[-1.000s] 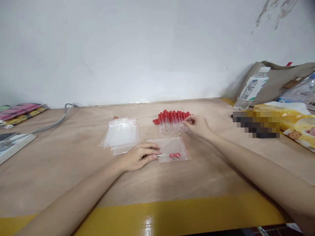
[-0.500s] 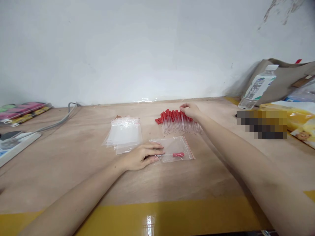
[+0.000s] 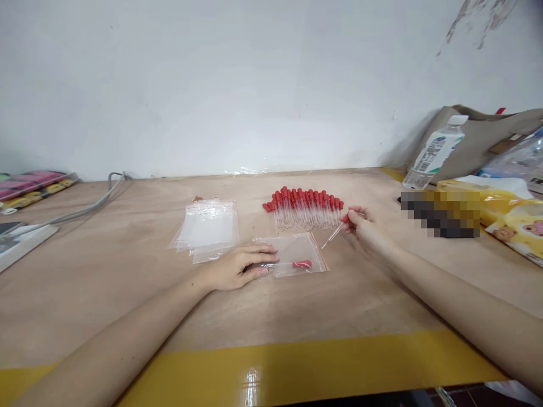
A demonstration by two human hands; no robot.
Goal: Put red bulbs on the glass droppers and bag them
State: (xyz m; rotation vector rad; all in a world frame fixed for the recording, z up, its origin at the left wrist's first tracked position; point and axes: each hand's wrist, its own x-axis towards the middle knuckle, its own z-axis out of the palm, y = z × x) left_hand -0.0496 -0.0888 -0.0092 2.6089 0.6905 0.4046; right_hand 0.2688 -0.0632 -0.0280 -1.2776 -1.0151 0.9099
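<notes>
My left hand (image 3: 237,267) lies with fingers stretched out over the left end of a clear zip bag (image 3: 288,249). Inside that bag is a dropper with a red rubber bulb (image 3: 302,264), its glass end running left under my fingers. My right hand (image 3: 360,225) pinches another glass dropper (image 3: 333,234) by its red bulb. Its thin tip points down and left, near the bag's red-lined right edge. Behind the bag a row of red-bulbed droppers (image 3: 303,206) lies side by side, tips toward me. A stack of zip bags (image 3: 207,226) rests to the left.
At the right stand a clear bottle (image 3: 435,152), a grey bag (image 3: 483,130) and a yellow package (image 3: 509,203), beside a pixelated dark patch. A grey cable (image 3: 91,210) and a white power strip (image 3: 25,246) are at the left. Yellow tape (image 3: 203,370) lines the table's front edge.
My right hand has moved from the dropper row toward me and to the right, bringing one dropper out of it. My left hand stays on the bag. The view has shifted slightly.
</notes>
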